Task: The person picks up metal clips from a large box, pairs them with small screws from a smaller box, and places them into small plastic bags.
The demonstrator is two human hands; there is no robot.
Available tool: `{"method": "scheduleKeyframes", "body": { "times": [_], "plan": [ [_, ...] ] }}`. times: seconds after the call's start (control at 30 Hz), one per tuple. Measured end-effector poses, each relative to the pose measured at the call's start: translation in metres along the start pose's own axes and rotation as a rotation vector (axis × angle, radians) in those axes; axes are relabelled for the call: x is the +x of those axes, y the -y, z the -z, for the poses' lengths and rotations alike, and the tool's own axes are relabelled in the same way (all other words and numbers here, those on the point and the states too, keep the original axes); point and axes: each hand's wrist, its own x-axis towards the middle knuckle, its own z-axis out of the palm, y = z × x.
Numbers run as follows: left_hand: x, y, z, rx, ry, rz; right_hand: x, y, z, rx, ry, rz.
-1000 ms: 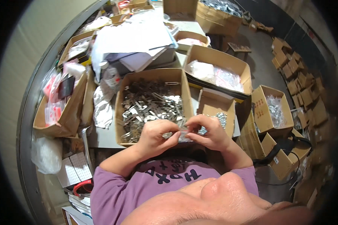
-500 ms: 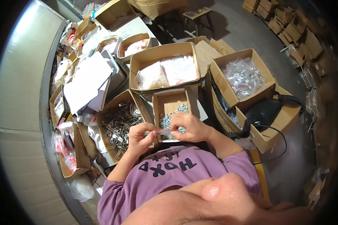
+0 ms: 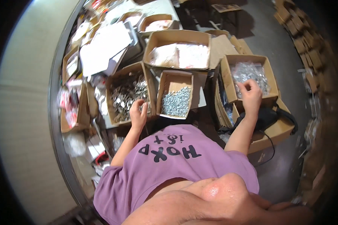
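The right hand is over the right box, thumb and fingertips drawn close together at the near left part of a heap of clear bags. The left hand is at the near right part of the left box, its fingers half curled in front of a jumble of flat plates. With both hands small in the view and a little blurred, I cannot tell whether either has anything between its fingers. The bags lie loose and overlapping, with grey metal showing through the plastic. They look light, limp and probably slick, apt to cling to one another; a top edge or corner pinched between thumb and forefinger should be the surest hold. The plates look thin, stiff and hard to damage, but smooth and tangled, so a long edge would likely give the better grip. Between the two, a small box sits on the surface, its near part covered by shiny bits that look hard and best taken by fingertip. Beyond it is a wide box of packets, with white sheets to the far left.
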Motion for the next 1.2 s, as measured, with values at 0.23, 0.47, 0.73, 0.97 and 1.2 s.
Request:
{"method": "scheduleKeyframes", "body": {
  "times": [0.23, 0.47, 0.73, 0.97, 1.2],
  "plan": [
    [-0.027, 0.052, -0.029, 0.414, -0.181, -0.017, 0.019, -0.013, -0.104, 0.097, 0.386, 0.155],
    [-0.024, 0.047, -0.026, 0.393, -0.222, -0.124, 0.089, 0.023, -0.283, -0.031, 0.578, 0.331],
    [-0.019, 0.059, -0.034, 0.368, -0.271, -0.239, 0.143, -0.037, -0.335, -0.502, 0.557, -0.005],
    [-0.014, 0.063, -0.027, 0.34, -0.252, -0.273, 0.136, -0.028, -0.292, 0.12, 0.445, 0.01],
    [-0.019, 0.056, -0.02, 0.274, -0.176, -0.2, 0.143, -0.056, -0.293, 0.317, 0.237, -0.025]
  ]
}}
